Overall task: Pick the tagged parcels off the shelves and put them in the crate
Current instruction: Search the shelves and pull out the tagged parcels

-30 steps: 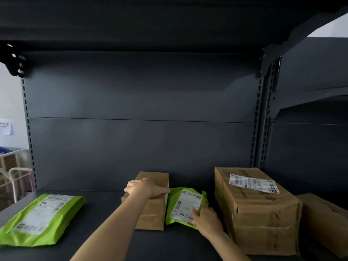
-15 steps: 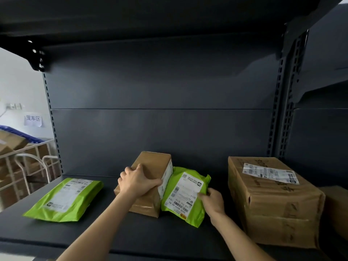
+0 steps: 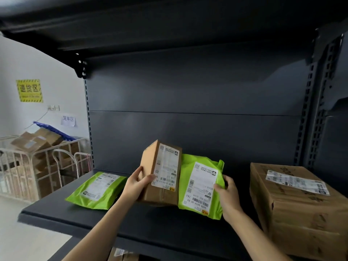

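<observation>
My left hand (image 3: 136,185) grips a small brown cardboard box (image 3: 162,176) by its left side and holds it tilted up, so its white label faces me. Right beside the box, my right hand (image 3: 227,194) holds a green mailer bag (image 3: 201,185) by its right edge, raised upright with its label toward me. Both parcels are over the middle of the dark shelf (image 3: 150,225). A second green mailer bag (image 3: 98,189) lies flat on the shelf to the left. No crate shows in this view.
A large labelled cardboard box (image 3: 301,208) stands on the shelf at the right. A white wire cage cart (image 3: 37,166) full of cardboard boxes stands by the wall at the left. Another parcel (image 3: 122,255) shows below the shelf edge.
Both hands have tipped their parcels up off the shelf, turning the labels toward me. My view has swung left and pulled back, bringing the cage cart and wall signs into sight.
</observation>
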### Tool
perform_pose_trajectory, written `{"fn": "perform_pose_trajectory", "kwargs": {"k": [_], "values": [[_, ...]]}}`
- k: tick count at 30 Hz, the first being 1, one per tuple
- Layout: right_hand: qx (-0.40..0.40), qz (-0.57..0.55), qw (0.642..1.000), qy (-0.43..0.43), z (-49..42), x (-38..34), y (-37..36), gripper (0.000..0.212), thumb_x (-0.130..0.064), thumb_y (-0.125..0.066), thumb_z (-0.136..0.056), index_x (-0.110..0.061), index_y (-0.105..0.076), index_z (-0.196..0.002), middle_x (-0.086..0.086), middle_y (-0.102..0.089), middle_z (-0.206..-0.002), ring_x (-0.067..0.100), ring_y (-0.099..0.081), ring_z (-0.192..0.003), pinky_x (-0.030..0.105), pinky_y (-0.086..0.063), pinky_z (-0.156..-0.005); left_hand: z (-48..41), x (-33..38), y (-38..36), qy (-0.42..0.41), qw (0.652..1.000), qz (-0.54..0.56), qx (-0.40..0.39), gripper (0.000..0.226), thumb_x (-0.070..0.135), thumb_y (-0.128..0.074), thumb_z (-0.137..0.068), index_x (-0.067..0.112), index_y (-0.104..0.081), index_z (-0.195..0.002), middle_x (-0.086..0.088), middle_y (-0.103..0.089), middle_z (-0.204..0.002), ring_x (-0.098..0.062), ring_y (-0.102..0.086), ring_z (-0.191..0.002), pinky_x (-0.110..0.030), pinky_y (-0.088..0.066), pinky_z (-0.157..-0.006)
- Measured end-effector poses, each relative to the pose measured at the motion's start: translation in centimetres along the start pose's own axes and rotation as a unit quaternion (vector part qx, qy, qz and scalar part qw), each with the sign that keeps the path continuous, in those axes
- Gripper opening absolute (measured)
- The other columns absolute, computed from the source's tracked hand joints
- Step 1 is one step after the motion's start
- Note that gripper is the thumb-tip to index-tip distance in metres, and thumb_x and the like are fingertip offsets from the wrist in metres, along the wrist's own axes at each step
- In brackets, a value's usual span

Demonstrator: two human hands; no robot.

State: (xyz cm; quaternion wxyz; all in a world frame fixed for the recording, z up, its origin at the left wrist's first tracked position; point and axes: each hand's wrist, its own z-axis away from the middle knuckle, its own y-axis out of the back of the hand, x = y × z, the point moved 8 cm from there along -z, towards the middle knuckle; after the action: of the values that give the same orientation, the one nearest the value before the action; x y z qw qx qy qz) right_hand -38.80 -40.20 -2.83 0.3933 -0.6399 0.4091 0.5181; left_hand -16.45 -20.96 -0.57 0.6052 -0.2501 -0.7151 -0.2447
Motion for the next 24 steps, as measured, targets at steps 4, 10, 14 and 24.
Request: {"fn": "perform_pose_trajectory", "kwargs": {"k": [4, 10, 14, 24], "values": [[-0.029, -0.022, 0.999, -0.017, 0.5, 0.2, -1.5, 0.036, -0.001, -0.051, -0.091, -0.015, -0.047, -0.124, 0.008, -0.061, -0.103, 0.017, -0.059, -0.081, 0.031, -0.047, -0.063, 0.6, -1.1, 0.3, 0.021, 0.995, 0.094, -0.039, 0.037, 0.019, -0.061, -0.081, 0.009, -0.058, -0.117, -0.003, -0.074, -0.086, -0.013, -0.071, -0.07, -0.022, -0.055, -0.056], [-0.045, 0.002, 0.999, -0.015, 0.6, 0.4, -3.2, 0.034, -0.002, -0.052, -0.091, -0.015, -0.047, -0.122, 0.003, -0.06, -0.096, 0.018, -0.06, -0.083, 0.03, -0.048, -0.062, 1.0, -1.8, 1.3, 0.038, 0.992, 0.116, -0.025, 0.014, 0.013, -0.055, -0.09, 0.016, -0.06, -0.103, 0.0, -0.075, -0.083, -0.016, -0.071, -0.073, -0.027, -0.057, -0.063], [-0.018, 0.079, 0.996, -0.026, 0.4, 2.1, -2.9, 0.036, -0.001, -0.052, -0.09, -0.01, -0.047, -0.125, 0.011, -0.059, -0.105, 0.022, -0.056, -0.087, 0.034, -0.047, -0.073, 0.6, -1.2, 2.3, 0.032, 0.999, 0.026, 0.011, 0.023, 0.018, -0.058, -0.091, 0.018, -0.056, -0.114, 0.004, -0.065, -0.093, -0.01, -0.063, -0.082, -0.02, -0.051, -0.063], [-0.05, 0.262, 0.963, -0.028, 0.4, 3.8, -1.9, 0.045, -0.009, -0.048, -0.094, -0.007, -0.037, -0.138, 0.014, -0.053, -0.13, 0.03, -0.052, -0.118, 0.031, -0.043, -0.088, -1.9, 0.8, 2.2, -0.018, 0.978, -0.19, 0.082, 0.039, 0.023, -0.048, -0.096, 0.006, -0.051, -0.132, -0.012, -0.061, -0.122, -0.018, -0.055, -0.097, -0.028, -0.043, -0.08]]}}
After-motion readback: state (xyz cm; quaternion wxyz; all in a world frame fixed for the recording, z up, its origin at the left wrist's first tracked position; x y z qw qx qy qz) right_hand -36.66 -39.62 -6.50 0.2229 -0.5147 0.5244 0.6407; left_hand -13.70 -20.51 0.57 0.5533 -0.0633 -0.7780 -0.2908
